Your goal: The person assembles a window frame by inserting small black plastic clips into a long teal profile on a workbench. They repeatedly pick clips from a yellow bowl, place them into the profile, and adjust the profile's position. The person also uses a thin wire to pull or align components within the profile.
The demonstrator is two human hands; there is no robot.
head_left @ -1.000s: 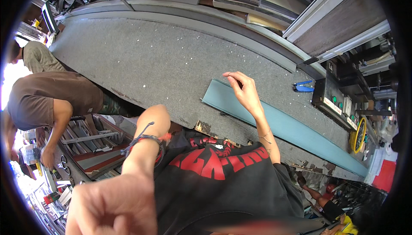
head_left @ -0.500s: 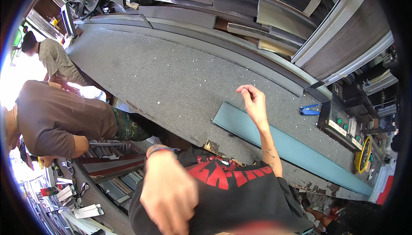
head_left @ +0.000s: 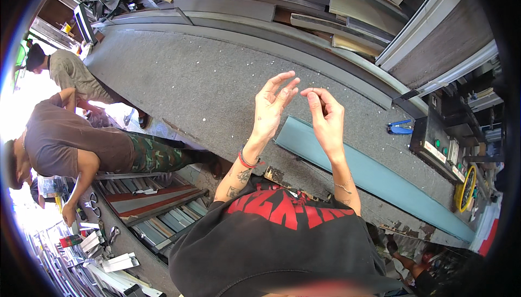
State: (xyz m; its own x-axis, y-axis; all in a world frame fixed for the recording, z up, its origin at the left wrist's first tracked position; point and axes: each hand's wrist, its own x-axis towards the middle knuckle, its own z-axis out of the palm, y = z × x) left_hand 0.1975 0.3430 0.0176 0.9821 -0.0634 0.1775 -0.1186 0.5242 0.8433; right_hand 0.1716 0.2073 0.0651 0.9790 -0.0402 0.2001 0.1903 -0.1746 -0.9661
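My left hand (head_left: 271,107) is raised over the grey carpeted workbench (head_left: 190,74). Its fingers are spread and hold nothing that shows. Close beside it, not touching, my right hand (head_left: 328,120) has thumb and forefinger drawn together in a pinch. Whatever may be between those fingertips is too small to make out. Below my right hand a long blue-grey strip (head_left: 374,180) lies on the bench, its near end under my wrist and its far end reaching toward the right edge.
Blue-handled pliers (head_left: 400,127) lie right of the strip, beside a dark control box (head_left: 437,145) with green buttons. Racks of long profiles (head_left: 228,12) line the back. Two people stand at left, one in a brown shirt (head_left: 65,139). White specks dot the carpet.
My left hand has risen from low in front of my shirt to beside my right hand. My right hand has shifted slightly. The brown-shirted person has bent with an arm lowered.
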